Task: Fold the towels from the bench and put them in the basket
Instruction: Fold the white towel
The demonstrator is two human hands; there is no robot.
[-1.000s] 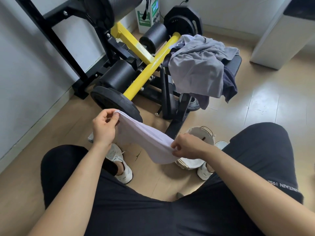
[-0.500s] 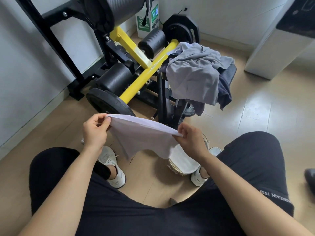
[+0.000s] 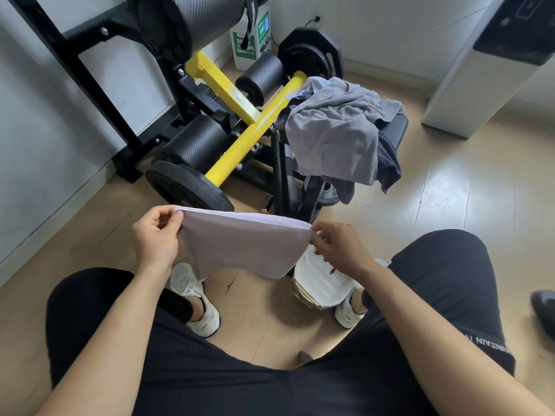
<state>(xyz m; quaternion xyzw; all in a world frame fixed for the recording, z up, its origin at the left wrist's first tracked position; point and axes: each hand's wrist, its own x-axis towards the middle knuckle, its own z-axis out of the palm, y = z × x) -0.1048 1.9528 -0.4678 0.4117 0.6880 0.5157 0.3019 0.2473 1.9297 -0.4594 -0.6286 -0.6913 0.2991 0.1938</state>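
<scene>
Above basket, L hand & R hand now pinch white towel stretched wider.

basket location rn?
Head view, lower centre-right: the basket sits on the floor by the person's right shoe, under the right hand, partly hidden by the white towel held by both hands.

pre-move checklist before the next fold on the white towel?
1. Left hand pinching its top corner: ok.
2. Right hand pinching the other corner: ok.
3. White towel top edge taut between the hands: ok.
4. Lower edge level: not ok, hangs unevenly.
5. Basket in reach under the right hand: ok.
6. Basket room: cannot tell, a white towel covers it.
7. Bench pile cleared: not ok.
</scene>
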